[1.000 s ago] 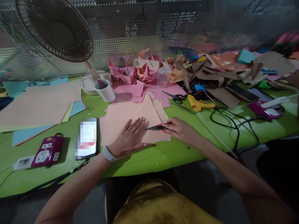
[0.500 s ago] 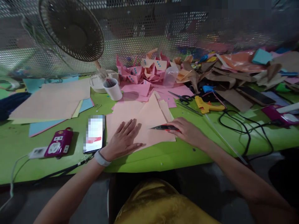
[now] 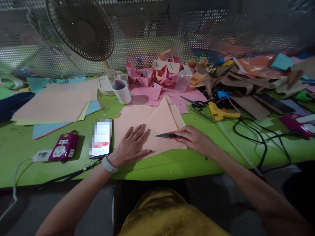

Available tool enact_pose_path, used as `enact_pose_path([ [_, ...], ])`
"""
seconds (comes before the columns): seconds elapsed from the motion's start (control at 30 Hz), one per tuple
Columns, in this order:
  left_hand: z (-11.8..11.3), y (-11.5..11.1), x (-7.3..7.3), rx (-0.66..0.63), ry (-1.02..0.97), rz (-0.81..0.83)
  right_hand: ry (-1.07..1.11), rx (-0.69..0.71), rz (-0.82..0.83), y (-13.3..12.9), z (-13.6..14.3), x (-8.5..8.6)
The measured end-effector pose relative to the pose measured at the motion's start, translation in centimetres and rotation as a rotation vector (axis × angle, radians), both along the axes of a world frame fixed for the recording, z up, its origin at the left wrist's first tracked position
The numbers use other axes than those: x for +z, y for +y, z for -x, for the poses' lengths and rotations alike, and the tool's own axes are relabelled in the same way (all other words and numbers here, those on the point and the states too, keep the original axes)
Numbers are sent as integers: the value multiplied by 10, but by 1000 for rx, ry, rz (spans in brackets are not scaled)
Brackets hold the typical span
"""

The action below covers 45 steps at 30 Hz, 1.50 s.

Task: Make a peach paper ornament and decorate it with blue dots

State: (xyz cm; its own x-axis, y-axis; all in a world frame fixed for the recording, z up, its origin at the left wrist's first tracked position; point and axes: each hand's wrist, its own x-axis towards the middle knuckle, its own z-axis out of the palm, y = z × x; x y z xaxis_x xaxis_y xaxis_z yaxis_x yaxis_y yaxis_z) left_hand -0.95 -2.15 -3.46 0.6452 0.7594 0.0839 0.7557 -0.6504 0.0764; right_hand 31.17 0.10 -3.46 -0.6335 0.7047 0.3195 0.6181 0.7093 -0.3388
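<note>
My left hand lies flat on a sheet of peach paper, fingers spread. The paper has a fold, with a triangular flap peaking toward the back. My right hand is closed around a pair of orange-and-black thread snips. Their pointed blades lie over the paper and point left, toward my left hand. The fingers partly hide the handles. Whether the blades touch the paper I cannot tell.
Left of the paper are a lit phone, a purple power socket and stacked coloured sheets. Behind stand a white cup and a fan. Scissors, a yellow glue gun and black cables lie right.
The snips have shifted slightly left over the paper along with my right hand. My left hand stays flat in place. The whole view has shifted a little.
</note>
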Motion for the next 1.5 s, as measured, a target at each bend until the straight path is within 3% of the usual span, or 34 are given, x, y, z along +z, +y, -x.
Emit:
enact_pose_path([
  [0.3, -1, 0, -2, -2, -43, -9, -57, -27, -19, 0, 23, 4],
  [0.8, -1, -1, -4, 12, -66, -18, -21, 31, -37, -1, 35, 6],
  [1.03, -4, 0, 4, 15, -58, -27, -45, -14, -13, -3, 27, 7],
  [1.3, -30, 15, 4, 18, -23, -32, -35, -36, -18, 8, 1, 4],
  [1.5, -4, 10, 6, 42, -18, -44, -5, -48, 10, 9, -5, -5],
])
